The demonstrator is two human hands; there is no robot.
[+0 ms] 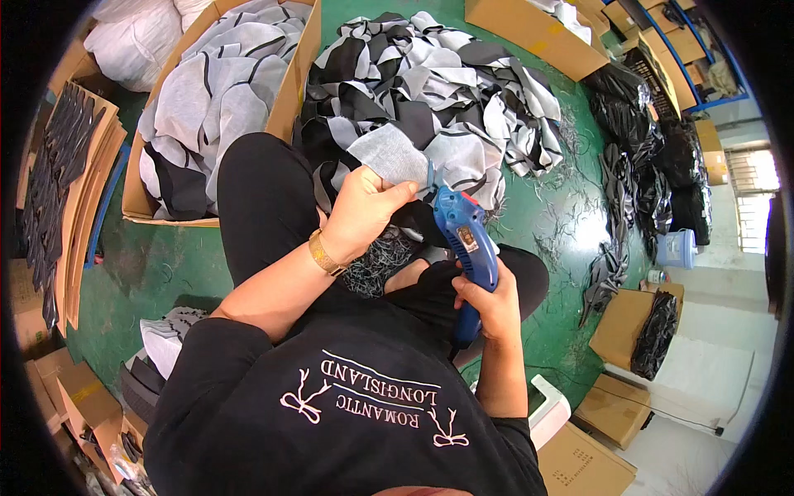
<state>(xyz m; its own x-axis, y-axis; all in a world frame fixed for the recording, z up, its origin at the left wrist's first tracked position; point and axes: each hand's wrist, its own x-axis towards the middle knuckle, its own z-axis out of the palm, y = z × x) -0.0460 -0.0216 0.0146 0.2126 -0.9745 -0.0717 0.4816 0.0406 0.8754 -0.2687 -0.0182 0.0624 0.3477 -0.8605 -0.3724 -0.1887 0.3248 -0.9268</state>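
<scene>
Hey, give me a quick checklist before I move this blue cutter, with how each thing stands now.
1. Right hand gripping the cutter: ok.
2. Left hand holding the gray cloth: ok.
3. Cutter head at the cloth's edge: ok.
4. Left thumb well clear of the cutter head: not ok, it looks close.
5. Cutter switched off: cannot tell.

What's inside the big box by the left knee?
Piled gray and black fabric pieces show in the cardboard box. They cover the bottom, so anything underneath can't be seen.
</scene>
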